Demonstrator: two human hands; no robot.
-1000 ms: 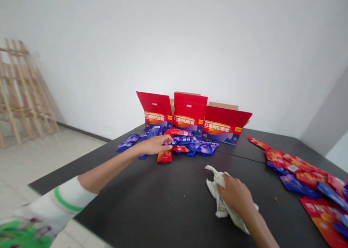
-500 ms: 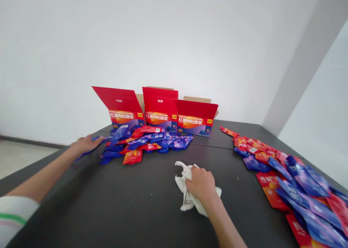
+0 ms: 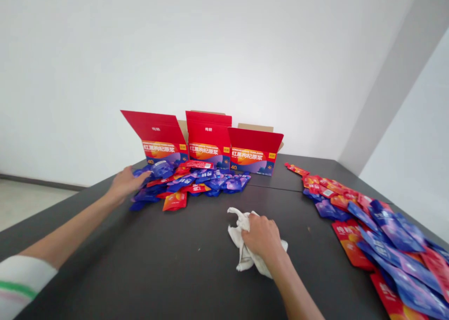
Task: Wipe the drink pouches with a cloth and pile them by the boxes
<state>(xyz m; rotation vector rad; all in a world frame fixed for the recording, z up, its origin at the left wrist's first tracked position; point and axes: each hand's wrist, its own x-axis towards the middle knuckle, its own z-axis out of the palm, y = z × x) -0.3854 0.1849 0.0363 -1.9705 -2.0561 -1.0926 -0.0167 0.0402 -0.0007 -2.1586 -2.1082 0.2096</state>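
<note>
Grip of the right hand [image 3: 263,236] is closed around a bunched white cloth [image 3: 242,250], which lies on the dark bench [image 3: 168,273]. Bits of the cloth poke out past the hand. The left hand [image 3: 123,185] is at the left end of a pile [image 3: 199,182] of red and blue pouches, with its thumb by a blue pouch [image 3: 141,171]. I cannot tell if that grip is tight, because some fingers are hidden.

Behind the pile, a left box [image 3: 163,152], a middle box [image 3: 210,155] and a right box [image 3: 250,162] stand in a row near the white wall [image 3: 224,44]. Their red flaps stick up. The pile is in the way of the left box and the middle box and hides some of their fronts. A red pouch [image 3: 175,201] sticks out toward the person.

On the right is a long heap [image 3: 386,245] of more pouches, well apart from the pile. The cloth sits between the two, nearer the person. A tiny speck [image 3: 308,229] lies between the cloth and the heap.
</note>
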